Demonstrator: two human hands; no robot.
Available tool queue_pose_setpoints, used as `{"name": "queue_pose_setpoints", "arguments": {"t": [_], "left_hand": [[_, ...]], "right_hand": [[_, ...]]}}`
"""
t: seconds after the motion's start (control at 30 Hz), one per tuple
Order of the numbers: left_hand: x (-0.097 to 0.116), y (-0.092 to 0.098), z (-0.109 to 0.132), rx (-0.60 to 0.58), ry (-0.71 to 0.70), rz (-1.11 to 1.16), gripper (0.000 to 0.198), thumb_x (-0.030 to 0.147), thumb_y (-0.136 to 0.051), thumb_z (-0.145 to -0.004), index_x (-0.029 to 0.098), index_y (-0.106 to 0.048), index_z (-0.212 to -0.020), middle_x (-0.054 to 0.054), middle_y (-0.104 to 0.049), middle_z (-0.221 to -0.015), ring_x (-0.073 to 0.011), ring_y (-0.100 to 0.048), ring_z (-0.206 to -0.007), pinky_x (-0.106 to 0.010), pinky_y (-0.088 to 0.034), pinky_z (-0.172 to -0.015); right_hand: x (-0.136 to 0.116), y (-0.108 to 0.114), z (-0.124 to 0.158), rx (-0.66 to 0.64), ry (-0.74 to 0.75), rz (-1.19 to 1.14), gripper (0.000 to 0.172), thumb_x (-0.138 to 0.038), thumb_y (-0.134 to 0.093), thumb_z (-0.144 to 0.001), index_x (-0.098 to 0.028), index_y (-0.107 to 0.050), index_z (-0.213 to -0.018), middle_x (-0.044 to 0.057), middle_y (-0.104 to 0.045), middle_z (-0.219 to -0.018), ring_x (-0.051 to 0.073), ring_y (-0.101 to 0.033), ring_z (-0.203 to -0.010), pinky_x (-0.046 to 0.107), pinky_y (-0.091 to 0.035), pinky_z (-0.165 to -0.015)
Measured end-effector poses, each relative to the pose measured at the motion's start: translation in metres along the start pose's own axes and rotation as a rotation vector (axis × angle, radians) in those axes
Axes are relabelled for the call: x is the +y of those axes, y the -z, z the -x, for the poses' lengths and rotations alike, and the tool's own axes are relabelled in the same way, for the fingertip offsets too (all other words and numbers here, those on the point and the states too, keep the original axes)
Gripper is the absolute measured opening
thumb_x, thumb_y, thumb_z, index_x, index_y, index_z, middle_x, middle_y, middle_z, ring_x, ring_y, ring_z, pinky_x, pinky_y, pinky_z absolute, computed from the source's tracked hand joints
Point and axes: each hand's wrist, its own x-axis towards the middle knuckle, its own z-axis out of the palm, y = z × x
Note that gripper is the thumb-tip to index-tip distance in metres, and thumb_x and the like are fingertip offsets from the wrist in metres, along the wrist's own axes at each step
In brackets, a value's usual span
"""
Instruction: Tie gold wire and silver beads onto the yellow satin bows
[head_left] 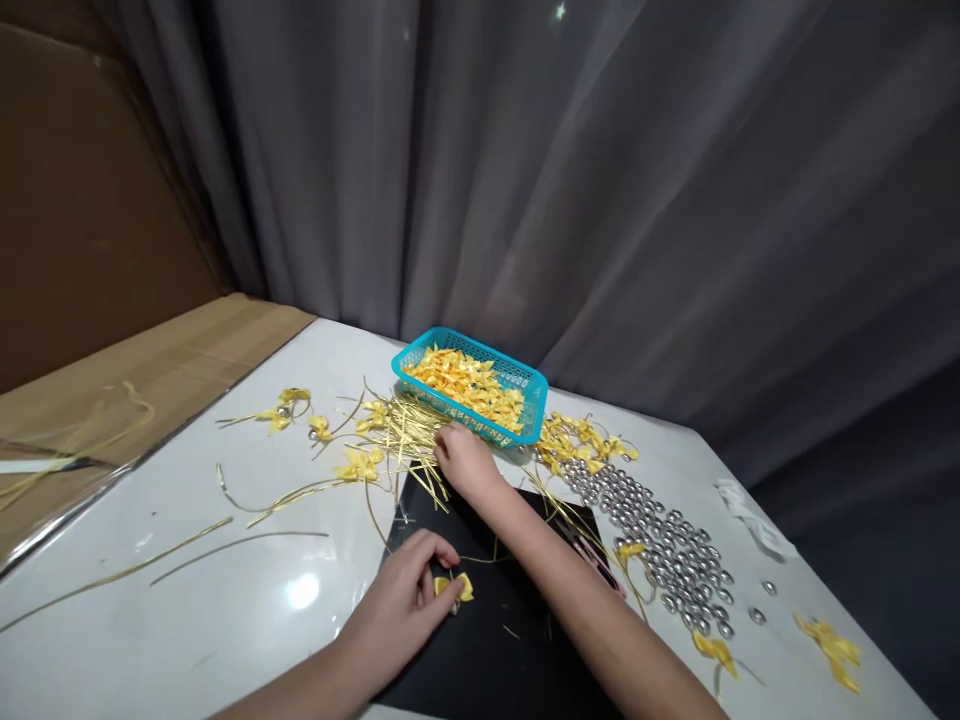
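Holding a bow — bright yellow.

A round glare spot burns white on the tabletop, left of the left hand. Beyond the right hand, the curtain sinks into dim grey. Rightward, metallic beads glint. Wide-angle stretching skews the outer edges; fine detail looks soft.

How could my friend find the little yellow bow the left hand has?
Find the white table, then the black mat on it. Over the mat, the left hand pinches a small yellow bow. Other yellow bows lie about on the table; this one alone is held in fingers.
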Motion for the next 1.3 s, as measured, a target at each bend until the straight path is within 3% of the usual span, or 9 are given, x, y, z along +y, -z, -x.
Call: {"name": "queue_pose_setpoints", "arguments": {"t": [0.37,0.53,0.6,0.77,0.87,0.97,1.1,1.2,1.3], "left_hand": [[0.004,0.003,0.003,0.070,0.017,0.162,0.016,0.031,-0.056,-0.079,0.018,-0.057,-0.088,-0.001,-0.052,-0.080,-0.0112,-0.049,-0.060,-0.022,-0.040,-0.054],[0.014,0.016,-0.002,0.113,0.141,0.581,0.047,0.043,-0.057,-0.079,0.016,-0.052,-0.117,0.003,-0.048,-0.073,-0.0064,-0.041,-0.049,-0.021,-0.038,-0.049],[0.019,0.023,-0.004,0.110,0.180,0.734,0.053,0.044,-0.059,-0.079,0.016,-0.051,-0.122,0.004,-0.051,-0.070,-0.0052,-0.039,-0.047,-0.019,-0.037,-0.047],[0.020,0.032,-0.006,0.036,0.210,0.897,0.030,0.033,-0.068,-0.075,0.014,-0.070,-0.098,0.000,-0.059,-0.070,-0.0039,-0.043,-0.053,-0.016,-0.040,-0.052],[0.017,0.029,-0.004,-0.041,0.252,0.971,0.026,0.029,-0.071,-0.073,0.015,-0.072,-0.094,-0.004,-0.066,-0.080,-0.0054,-0.050,-0.060,-0.016,-0.043,-0.057],[0.016,0.025,-0.001,-0.092,0.303,0.996,0.026,0.027,-0.074,-0.070,0.014,-0.073,-0.093,-0.005,-0.068,-0.078,-0.0073,-0.055,-0.064,-0.017,-0.045,-0.060],[0.015,0.021,0.001,-0.129,0.317,1.016,0.024,0.032,-0.071,-0.074,0.013,-0.074,-0.088,-0.005,-0.067,-0.072,-0.0072,-0.058,-0.063,-0.015,-0.046,-0.060],[0.015,0.021,0.001,-0.187,0.299,1.089,0.025,0.034,-0.065,-0.078,0.012,-0.073,-0.089,-0.005,-0.065,-0.071,-0.0083,-0.058,-0.062,-0.015,-0.048,-0.056],[0.016,0.024,0.000,-0.205,0.268,1.211,0.023,0.031,-0.061,-0.081,0.013,-0.071,-0.090,-0.003,-0.062,-0.070,-0.0090,-0.058,-0.058,-0.017,-0.048,-0.050]], "right_hand": [[0.007,0.015,0.009,0.175,-0.017,0.009,0.020,-0.017,-0.046,-0.087,-0.016,-0.066,-0.089,0.007,-0.064,-0.092,0.017,-0.060,-0.083,0.024,-0.040,-0.067],[0.002,0.018,0.063,0.262,0.055,-0.020,0.025,-0.024,-0.042,-0.091,-0.017,-0.065,-0.098,0.008,-0.064,-0.092,0.017,-0.062,-0.080,0.024,-0.043,-0.067],[0.001,0.015,0.092,0.320,0.201,-0.058,0.026,-0.022,-0.040,-0.092,-0.016,-0.064,-0.100,0.007,-0.067,-0.085,0.015,-0.064,-0.074,0.023,-0.044,-0.064],[0.000,0.009,0.140,0.402,0.259,-0.140,0.018,-0.015,-0.047,-0.089,-0.013,-0.064,-0.094,0.006,-0.070,-0.079,0.012,-0.064,-0.062,0.020,-0.046,-0.058],[-0.002,0.006,0.149,0.484,0.113,-0.291,0.014,-0.015,-0.051,-0.086,-0.014,-0.064,-0.091,0.005,-0.070,-0.081,0.008,-0.056,-0.050,0.020,-0.045,-0.052],[-0.005,0.004,0.151,0.508,-0.137,-0.516,0.016,-0.023,-0.054,-0.084,-0.015,-0.065,-0.093,0.004,-0.067,-0.074,0.006,-0.044,-0.041,0.020,-0.040,-0.042],[-0.013,0.003,0.149,0.516,-0.428,-0.927,0.025,-0.036,-0.059,-0.080,-0.015,-0.065,-0.091,0.005,-0.066,-0.071,0.005,-0.041,-0.039,0.020,-0.036,-0.038],[-0.018,0.005,0.143,0.503,-0.554,-1.219,0.029,-0.039,-0.068,-0.072,-0.014,-0.061,-0.085,0.009,-0.068,-0.087,0.002,-0.040,-0.038,0.020,-0.038,-0.038],[-0.022,0.007,0.138,0.530,-0.622,-1.469,0.040,-0.034,-0.076,-0.064,-0.017,-0.054,-0.094,0.005,-0.068,-0.086,-0.001,-0.035,-0.036,0.017,-0.037,-0.039]]}}
